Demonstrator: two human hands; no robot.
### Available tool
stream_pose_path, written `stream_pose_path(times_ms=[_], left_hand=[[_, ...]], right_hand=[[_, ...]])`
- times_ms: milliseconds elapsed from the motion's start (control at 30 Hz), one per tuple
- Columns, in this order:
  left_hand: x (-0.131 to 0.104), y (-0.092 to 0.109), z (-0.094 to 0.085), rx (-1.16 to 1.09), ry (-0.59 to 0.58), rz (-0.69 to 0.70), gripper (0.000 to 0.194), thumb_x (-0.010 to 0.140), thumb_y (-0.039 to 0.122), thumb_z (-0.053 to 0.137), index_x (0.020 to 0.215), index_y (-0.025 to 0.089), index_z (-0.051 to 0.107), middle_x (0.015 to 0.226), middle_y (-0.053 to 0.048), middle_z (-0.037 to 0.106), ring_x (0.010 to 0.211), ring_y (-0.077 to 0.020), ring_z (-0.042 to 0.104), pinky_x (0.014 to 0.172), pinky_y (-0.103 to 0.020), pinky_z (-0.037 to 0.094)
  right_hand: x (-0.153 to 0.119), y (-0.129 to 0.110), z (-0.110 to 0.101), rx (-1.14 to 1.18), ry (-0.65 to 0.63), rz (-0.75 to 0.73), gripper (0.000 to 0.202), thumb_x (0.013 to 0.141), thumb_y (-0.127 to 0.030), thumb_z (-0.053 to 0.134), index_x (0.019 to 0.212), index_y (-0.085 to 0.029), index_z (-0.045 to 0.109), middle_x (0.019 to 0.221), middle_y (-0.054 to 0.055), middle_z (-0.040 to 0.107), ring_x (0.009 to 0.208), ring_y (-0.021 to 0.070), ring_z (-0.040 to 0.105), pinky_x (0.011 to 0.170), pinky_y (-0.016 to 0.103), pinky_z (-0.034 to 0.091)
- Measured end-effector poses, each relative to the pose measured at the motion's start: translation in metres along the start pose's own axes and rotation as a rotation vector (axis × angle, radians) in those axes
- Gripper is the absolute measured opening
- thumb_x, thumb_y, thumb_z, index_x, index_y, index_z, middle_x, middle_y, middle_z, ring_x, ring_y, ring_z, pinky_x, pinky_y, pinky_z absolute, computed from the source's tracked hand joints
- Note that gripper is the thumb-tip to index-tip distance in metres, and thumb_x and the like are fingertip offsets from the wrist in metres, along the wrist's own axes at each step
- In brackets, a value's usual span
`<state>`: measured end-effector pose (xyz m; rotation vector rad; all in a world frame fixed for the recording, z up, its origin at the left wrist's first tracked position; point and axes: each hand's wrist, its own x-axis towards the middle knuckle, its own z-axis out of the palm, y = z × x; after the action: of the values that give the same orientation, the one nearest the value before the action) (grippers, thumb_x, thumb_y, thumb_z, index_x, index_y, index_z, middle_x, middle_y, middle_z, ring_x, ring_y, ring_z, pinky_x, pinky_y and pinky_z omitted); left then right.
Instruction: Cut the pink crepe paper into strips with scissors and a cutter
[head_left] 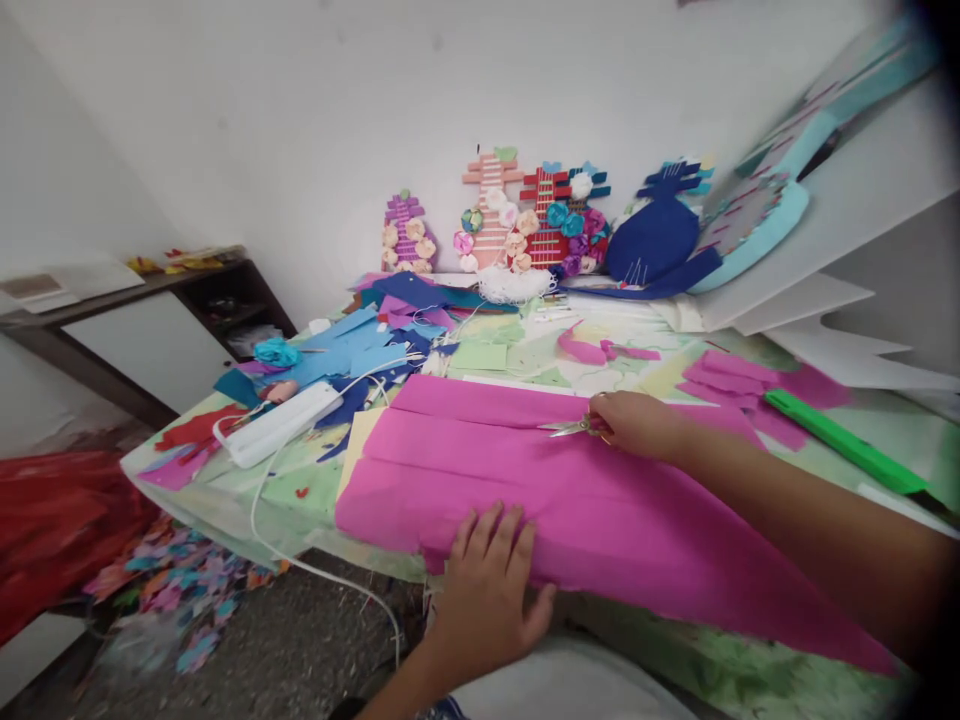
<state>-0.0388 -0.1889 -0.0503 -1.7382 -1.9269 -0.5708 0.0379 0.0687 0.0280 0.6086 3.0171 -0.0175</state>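
A large sheet of magenta crepe paper (600, 510) with fold lines lies across the table and hangs over its front edge. My left hand (495, 580) rests flat on its near edge, fingers spread. Scissors (574, 428) with metal blades are in my right hand (630, 422), their blades pointing left over the upper part of the sheet. My fingers cover most of the handles. A pale yellow sheet (358, 440) sticks out from under the magenta paper at its left end.
A white power strip (281, 425) with a cable stands left of the paper among blue scraps (345, 345). A green box cutter-like tool (847, 440) lies at right near magenta pieces (739, 385). Decorated guitar-like shapes (491, 215) lean on the back wall. Scraps cover the floor (180, 580).
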Motion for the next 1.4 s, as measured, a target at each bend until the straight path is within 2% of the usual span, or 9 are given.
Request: stream_pose_path(times_ms=[167,333,400,567,700,900,1167,1267,1400], left_hand=[[0.004,-0.008,-0.005,0.030,-0.008,0.102,0.037,0.077,0.039,0.044,0.104,0.015,0.056,0.106,-0.007,0.059,0.102,-0.0259,0.047,0.088,-0.042,0.031],[0.005,-0.012,-0.006,0.037,-0.052,0.135,0.035,0.080,0.039,0.042,0.105,0.018,0.056,0.105,-0.004,0.059,0.098,-0.0241,0.048,0.089,-0.041,0.030],[0.003,-0.012,-0.003,0.030,-0.053,0.120,0.035,0.081,0.040,0.042,0.105,0.018,0.055,0.107,-0.004,0.058,0.099,-0.0240,0.048,0.090,-0.042,0.028],[-0.003,-0.011,0.007,0.000,0.012,0.078,0.034,0.078,0.040,0.046,0.104,0.019,0.055,0.106,-0.003,0.058,0.101,-0.0237,0.047,0.093,-0.042,0.025],[-0.007,-0.011,0.012,-0.021,0.034,0.078,0.034,0.076,0.040,0.048,0.103,0.020,0.055,0.107,-0.003,0.058,0.102,-0.0234,0.047,0.094,-0.042,0.024],[-0.009,-0.009,0.015,-0.039,0.058,0.064,0.034,0.076,0.040,0.050,0.102,0.020,0.056,0.107,-0.003,0.058,0.102,-0.0241,0.046,0.095,-0.042,0.023],[0.001,-0.011,0.004,-0.070,-0.030,0.205,0.032,0.079,0.039,0.048,0.104,0.021,0.054,0.107,-0.001,0.058,0.100,-0.0220,0.047,0.092,-0.041,0.025],[0.008,-0.011,-0.003,-0.073,-0.095,0.254,0.031,0.081,0.038,0.045,0.105,0.021,0.053,0.108,0.000,0.057,0.100,-0.0209,0.047,0.090,-0.040,0.027],[0.017,-0.006,-0.009,-0.062,-0.135,0.315,0.027,0.084,0.036,0.042,0.103,0.020,0.054,0.110,0.000,0.055,0.098,-0.0196,0.047,0.088,-0.038,0.031]], right_hand=[[0.010,0.025,-0.010,0.050,-0.050,-0.051,0.004,0.068,-0.020,0.042,0.065,-0.018,0.043,0.064,0.002,0.053,0.059,0.0136,0.048,0.050,0.023,0.030],[0.028,0.052,-0.027,0.322,-0.277,-0.029,0.002,0.069,-0.021,0.042,0.067,-0.019,0.042,0.055,-0.003,0.043,0.039,0.0073,0.037,0.040,0.021,0.027],[0.030,0.048,-0.025,0.380,-0.276,-0.014,0.008,0.070,-0.026,0.045,0.068,-0.019,0.043,0.056,-0.003,0.044,0.039,0.0076,0.037,0.040,0.021,0.027],[0.013,0.008,-0.006,0.198,-0.029,-0.141,0.010,0.069,-0.028,0.047,0.064,-0.019,0.045,0.065,0.003,0.052,0.060,0.0143,0.046,0.053,0.024,0.030],[0.002,-0.009,0.004,0.168,-0.043,-0.115,0.007,0.072,-0.020,0.040,0.071,-0.019,0.047,0.071,0.004,0.055,0.060,0.0136,0.046,0.051,0.023,0.028],[0.004,-0.004,0.003,0.133,-0.047,-0.089,0.007,0.069,-0.016,0.040,0.067,-0.019,0.045,0.066,0.003,0.053,0.056,0.0126,0.043,0.049,0.023,0.025],[0.028,0.037,-0.040,0.073,-0.089,-0.112,0.009,0.072,-0.023,0.041,0.065,-0.019,0.041,0.060,-0.001,0.046,0.056,0.0105,0.039,0.052,0.022,0.028],[0.048,0.063,-0.060,0.001,-0.108,-0.054,0.011,0.072,-0.024,0.044,0.063,-0.018,0.041,0.058,-0.002,0.046,0.054,0.0094,0.038,0.051,0.022,0.027],[0.080,0.090,-0.074,-0.086,-0.005,0.101,0.011,0.071,-0.023,0.047,0.062,-0.016,0.044,0.060,0.003,0.051,0.055,0.0108,0.040,0.051,0.024,0.026]])
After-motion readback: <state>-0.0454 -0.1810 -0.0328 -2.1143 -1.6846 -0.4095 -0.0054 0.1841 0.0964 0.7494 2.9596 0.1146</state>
